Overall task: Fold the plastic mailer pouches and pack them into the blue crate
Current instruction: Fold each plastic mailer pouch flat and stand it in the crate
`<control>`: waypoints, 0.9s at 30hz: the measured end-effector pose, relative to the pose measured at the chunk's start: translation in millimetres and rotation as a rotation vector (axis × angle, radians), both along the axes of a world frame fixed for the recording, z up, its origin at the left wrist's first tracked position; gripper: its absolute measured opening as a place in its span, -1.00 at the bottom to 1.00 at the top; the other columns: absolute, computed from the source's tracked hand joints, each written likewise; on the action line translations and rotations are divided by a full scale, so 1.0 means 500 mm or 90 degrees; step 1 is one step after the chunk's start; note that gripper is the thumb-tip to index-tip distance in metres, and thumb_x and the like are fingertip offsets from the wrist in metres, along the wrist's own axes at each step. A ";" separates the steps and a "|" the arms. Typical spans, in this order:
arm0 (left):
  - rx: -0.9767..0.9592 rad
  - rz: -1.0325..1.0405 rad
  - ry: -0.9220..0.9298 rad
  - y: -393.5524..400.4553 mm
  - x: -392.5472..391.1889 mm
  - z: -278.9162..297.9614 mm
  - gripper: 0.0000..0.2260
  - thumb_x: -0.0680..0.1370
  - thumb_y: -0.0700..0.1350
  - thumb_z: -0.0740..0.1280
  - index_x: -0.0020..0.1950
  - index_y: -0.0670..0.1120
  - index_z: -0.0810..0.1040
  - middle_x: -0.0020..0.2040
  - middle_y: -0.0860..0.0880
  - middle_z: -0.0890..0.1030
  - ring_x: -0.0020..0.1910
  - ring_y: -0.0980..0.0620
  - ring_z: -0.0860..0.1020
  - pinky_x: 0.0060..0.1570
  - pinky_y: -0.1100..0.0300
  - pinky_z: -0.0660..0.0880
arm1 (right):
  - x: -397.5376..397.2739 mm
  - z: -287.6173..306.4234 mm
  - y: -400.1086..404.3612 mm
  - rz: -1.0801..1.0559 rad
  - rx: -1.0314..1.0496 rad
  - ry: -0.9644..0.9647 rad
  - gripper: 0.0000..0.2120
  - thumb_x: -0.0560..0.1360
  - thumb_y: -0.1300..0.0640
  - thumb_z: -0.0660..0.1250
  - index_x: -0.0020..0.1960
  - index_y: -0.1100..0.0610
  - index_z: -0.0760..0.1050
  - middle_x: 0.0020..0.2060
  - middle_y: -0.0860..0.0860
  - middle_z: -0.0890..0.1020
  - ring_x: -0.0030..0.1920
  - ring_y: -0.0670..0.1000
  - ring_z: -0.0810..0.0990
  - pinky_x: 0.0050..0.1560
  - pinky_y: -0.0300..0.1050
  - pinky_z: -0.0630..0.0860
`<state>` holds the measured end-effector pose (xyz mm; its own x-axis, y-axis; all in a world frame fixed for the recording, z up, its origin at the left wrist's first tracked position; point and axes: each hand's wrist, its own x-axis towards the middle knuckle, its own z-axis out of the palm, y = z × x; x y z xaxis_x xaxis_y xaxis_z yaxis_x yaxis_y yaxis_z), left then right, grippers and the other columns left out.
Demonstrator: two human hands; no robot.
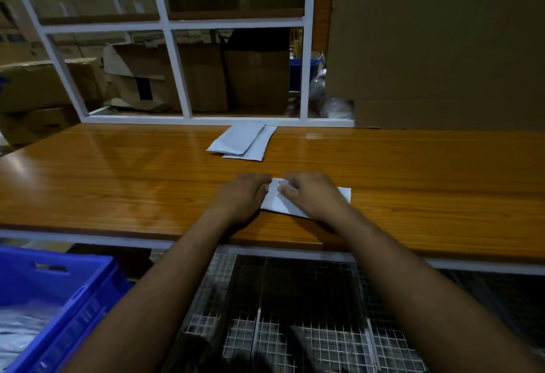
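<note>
A glossy wooden worktop [118, 183] runs across the view, its white-edged front lip just above a wire mesh shelf [295, 328] below. Behind the worktop stands a white metal frame [174, 56] with open panes, and through it show stacked cardboard boxes [206, 77] in a dim storeroom; a large cardboard sheet [436, 42] fills the right background and rests on the worktop's far edge. Near the front of the worktop lies a white plastic mailer pouch [275, 201], partly covered by both hands. The left hand [241, 195] lies on the pouch's left end with fingers bent down over it, and the right hand [309, 192] presses on its middle, fingers curled at the top edge; whether either pinches the plastic cannot be told. Farther back, near the frame, 2 more pouches [244, 142] lie overlapped and flat. At lower left, below the worktop's level, sits the blue crate [73, 299], holding pale crinkled plastic [20, 328], blurred in this view.
</note>
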<state>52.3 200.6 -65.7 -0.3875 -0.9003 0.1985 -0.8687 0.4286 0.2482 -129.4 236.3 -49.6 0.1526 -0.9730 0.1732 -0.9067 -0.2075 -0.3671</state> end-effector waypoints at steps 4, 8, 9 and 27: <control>0.042 -0.030 -0.001 -0.015 0.022 -0.025 -0.59 0.72 0.08 0.05 0.59 0.11 0.25 0.56 -0.01 0.34 0.48 -0.05 0.34 0.42 0.03 0.30 | -0.005 -0.048 -0.005 -0.003 0.022 0.028 -0.41 0.62 -0.29 0.13 0.57 -0.07 0.25 0.55 -0.06 0.30 0.51 0.05 0.29 0.41 0.02 0.30; 0.058 -0.055 -0.027 -0.024 0.029 -0.028 -0.55 0.72 0.13 0.00 0.62 0.14 0.15 0.61 0.06 0.21 0.56 -0.02 0.21 0.51 0.00 0.16 | -0.018 -0.048 -0.010 -0.017 0.066 0.122 -0.26 0.57 -0.43 -0.05 0.64 -0.09 -0.03 0.61 -0.08 0.09 0.58 0.02 0.13 0.49 0.08 0.19; 0.061 -0.059 -0.038 -0.027 0.029 -0.029 -0.54 0.72 0.14 -0.02 0.63 0.15 0.11 0.62 0.07 0.18 0.58 0.01 0.16 0.53 -0.01 0.09 | -0.021 -0.047 -0.011 -0.024 0.083 0.129 -0.21 0.55 -0.45 -0.06 0.64 -0.07 -0.06 0.62 -0.07 0.06 0.59 0.04 0.12 0.49 0.09 0.18; 0.097 0.017 -0.127 -0.042 0.054 -0.025 -0.33 0.61 0.39 -0.08 0.65 0.10 0.00 0.64 0.04 0.08 0.61 0.02 0.06 0.56 -0.20 -0.13 | -0.158 -0.062 0.054 -0.111 0.146 0.201 0.29 0.11 -0.76 -0.30 0.64 -0.01 -0.21 0.63 -0.06 -0.13 0.61 -0.01 -0.07 0.51 0.38 -0.19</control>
